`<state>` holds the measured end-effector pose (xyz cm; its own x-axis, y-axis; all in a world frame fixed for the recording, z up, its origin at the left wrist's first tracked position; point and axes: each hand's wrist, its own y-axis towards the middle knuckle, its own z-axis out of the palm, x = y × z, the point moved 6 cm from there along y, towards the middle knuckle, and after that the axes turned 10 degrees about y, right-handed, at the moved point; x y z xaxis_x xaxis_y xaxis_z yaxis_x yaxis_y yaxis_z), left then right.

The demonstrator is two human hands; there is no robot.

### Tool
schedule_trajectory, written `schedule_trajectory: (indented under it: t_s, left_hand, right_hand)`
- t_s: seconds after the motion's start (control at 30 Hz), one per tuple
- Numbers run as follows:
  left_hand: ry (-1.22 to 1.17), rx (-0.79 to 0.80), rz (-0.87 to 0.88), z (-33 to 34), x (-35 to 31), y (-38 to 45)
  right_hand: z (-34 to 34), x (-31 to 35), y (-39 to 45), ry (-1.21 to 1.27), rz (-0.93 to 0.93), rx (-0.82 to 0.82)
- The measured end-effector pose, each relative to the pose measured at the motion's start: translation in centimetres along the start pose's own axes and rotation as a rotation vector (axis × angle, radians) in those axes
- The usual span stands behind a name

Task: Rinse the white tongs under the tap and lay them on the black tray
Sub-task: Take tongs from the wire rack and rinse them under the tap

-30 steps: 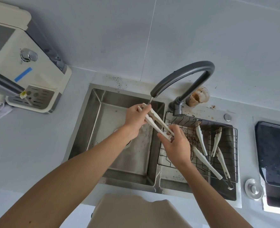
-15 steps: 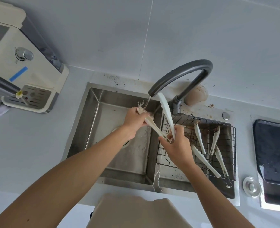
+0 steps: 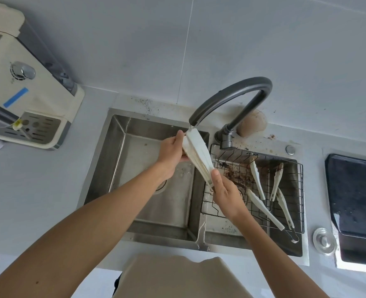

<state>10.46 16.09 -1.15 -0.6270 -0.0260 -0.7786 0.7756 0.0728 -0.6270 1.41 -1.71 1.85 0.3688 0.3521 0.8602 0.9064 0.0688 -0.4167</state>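
Note:
I hold one pair of white tongs (image 3: 198,152) slanted over the left sink basin, its tips right under the spout of the dark grey tap (image 3: 231,97). My right hand (image 3: 226,193) grips the hinge end near the basin divider. My left hand (image 3: 171,150) holds the tip end, fingers curled round the lower arm. A thin stream of water meets the tongs at the spout. The black tray (image 3: 356,194) lies on the counter at the far right, wet and bare.
A wire rack (image 3: 227,212) sits in the stained right basin with other white tongs (image 3: 264,208) lying in it. A cream water dispenser (image 3: 27,100) stands at the left. A round metal plug (image 3: 324,240) lies beside the tray. The left basin (image 3: 139,153) is wet.
The tongs' two arms, spread wide half a second ago, have come back together. The tips have risen closer to the spout, and my left hand shifted slightly up with them.

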Motion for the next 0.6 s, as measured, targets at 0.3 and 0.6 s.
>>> schedule_trajectory:
  t_s: [0.3, 0.6]
  left_hand:
    - [0.117, -0.014, 0.046, 0.0, -0.6, -0.1]
    - [-0.049, -0.003, -0.018, 0.5, -0.7, -0.1]
  right_hand:
    - [-1.6, 0.0, 0.6, 0.196, 0.187, 0.016]
    - [-1.8, 0.4, 0.6, 0.208, 0.185, 0.023]
